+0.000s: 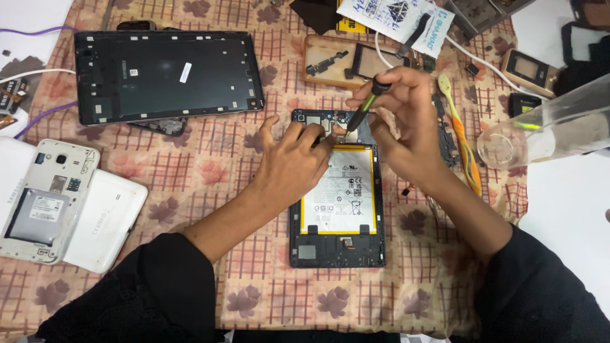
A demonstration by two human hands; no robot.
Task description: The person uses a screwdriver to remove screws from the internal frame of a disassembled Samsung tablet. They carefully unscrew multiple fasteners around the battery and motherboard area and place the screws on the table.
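One opened tablet (337, 190), its white battery showing, lies flat on a checked cloth with flower print (210, 159). The right hand (406, 121) pinches a green-black screwdriver (363, 105), tip down on the tablet's top edge. The left hand (295, 159) rests beside the tip, fingers spread, holding nothing. Farther left lie one black back cover (165, 76) and one white phone (47, 200).

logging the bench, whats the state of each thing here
opened tablet: back off, battery exposed
screwdriver: held upright-tilted, tip on the tablet's top edge
right hand: gripping the screwdriver
left hand: pressed flat on the tablet
black back cover: detached, inside up
white phone: back off, battery showing
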